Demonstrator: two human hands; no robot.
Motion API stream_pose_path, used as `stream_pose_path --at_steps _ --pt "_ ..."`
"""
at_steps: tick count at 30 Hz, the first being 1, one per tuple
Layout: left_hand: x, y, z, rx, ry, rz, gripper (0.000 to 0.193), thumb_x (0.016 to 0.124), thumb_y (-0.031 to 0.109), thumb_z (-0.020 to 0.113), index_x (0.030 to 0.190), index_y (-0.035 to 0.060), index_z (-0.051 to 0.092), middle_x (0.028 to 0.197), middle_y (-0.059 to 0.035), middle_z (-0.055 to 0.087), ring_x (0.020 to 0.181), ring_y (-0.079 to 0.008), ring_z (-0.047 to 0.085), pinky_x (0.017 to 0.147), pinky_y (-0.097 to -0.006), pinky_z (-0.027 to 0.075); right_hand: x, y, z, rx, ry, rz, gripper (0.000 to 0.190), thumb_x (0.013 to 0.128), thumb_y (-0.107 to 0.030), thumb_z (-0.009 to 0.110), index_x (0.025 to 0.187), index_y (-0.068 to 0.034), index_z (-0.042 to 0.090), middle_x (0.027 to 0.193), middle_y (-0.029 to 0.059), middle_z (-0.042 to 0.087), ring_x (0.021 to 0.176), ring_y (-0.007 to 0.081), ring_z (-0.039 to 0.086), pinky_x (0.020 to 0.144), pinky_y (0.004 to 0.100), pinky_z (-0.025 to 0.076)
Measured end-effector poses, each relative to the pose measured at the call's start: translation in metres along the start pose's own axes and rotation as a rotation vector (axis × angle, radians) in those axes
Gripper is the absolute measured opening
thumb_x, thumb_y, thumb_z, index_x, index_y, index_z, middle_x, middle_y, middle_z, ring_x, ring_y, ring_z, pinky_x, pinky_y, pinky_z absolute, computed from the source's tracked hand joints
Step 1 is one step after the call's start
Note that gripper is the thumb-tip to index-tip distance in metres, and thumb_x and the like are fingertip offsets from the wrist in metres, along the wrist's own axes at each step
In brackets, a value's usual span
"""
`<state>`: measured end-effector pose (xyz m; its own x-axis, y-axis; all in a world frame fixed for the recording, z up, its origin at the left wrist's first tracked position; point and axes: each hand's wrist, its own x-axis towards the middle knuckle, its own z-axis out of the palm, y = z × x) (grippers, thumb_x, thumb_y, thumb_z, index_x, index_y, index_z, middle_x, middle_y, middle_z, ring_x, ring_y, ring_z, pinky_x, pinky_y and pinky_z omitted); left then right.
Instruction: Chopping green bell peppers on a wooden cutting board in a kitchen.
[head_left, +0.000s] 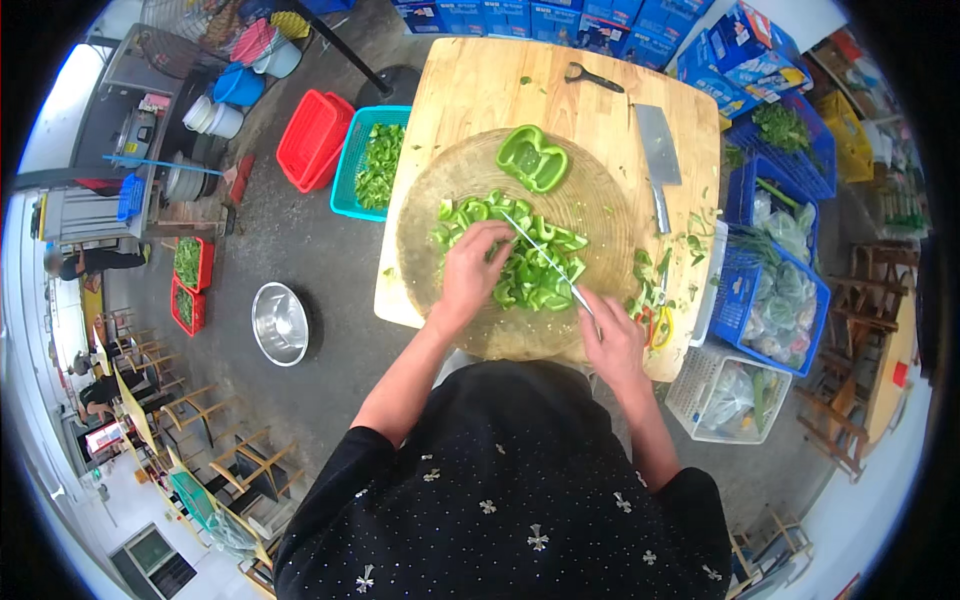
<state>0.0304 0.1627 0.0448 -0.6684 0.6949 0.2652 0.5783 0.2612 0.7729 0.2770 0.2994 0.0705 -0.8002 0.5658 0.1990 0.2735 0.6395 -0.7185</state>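
Observation:
My right hand (613, 337) grips the handle of a kitchen knife (546, 256). Its thin blade reaches diagonally across a heap of cut green pepper (538, 283) on a round wooden chopping block (607, 225). Beside the blade's tip, my left hand (472, 266) bends its fingers over the pepper pieces; whether it holds one is hidden. A large opened green pepper piece (553, 178), hollow side up, lies on the block beyond the heap. To the right, a cleaver (660, 154) rests on the wooden table (480, 82).
Yellow-and-red-handled scissors (661, 327) and pepper scraps (699, 238) lie at the table's right. A black peeler-like tool (594, 76) is at the back. Left are a teal basket (346, 176) of cut peppers and a steel bowl (280, 324) on the floor. Blue crates (726, 304) stand right.

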Motion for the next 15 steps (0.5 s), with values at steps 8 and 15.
stream_pose_path --at_steps 8,15 --pt "-0.017 0.005 0.006 -0.575 -0.059 -0.578 0.015 0.102 -0.006 0.079 0.114 0.0016 0.072 0.139 -0.0146 0.078 0.112 -0.0167 0.078 0.093 -0.0308 0.063 -0.008 0.000 -0.013 -0.102 -0.016 -0.095 0.047 0.100 -0.010 0.082 0.146 -0.014 0.077 0.111 0.0098 0.073 0.082 0.0316 0.076 0.070 0.0435 0.061" --pt "-0.021 0.008 0.000 -0.902 -0.002 -0.580 0.018 0.104 -0.005 0.078 0.118 0.0012 0.069 0.137 -0.0146 0.077 0.115 -0.0141 0.075 0.099 -0.0274 0.061 -0.015 -0.016 -0.033 -0.110 -0.024 -0.083 0.042 0.101 -0.009 0.081 0.142 -0.015 0.079 0.114 0.0096 0.074 0.083 0.0314 0.077 0.069 0.0435 0.061"
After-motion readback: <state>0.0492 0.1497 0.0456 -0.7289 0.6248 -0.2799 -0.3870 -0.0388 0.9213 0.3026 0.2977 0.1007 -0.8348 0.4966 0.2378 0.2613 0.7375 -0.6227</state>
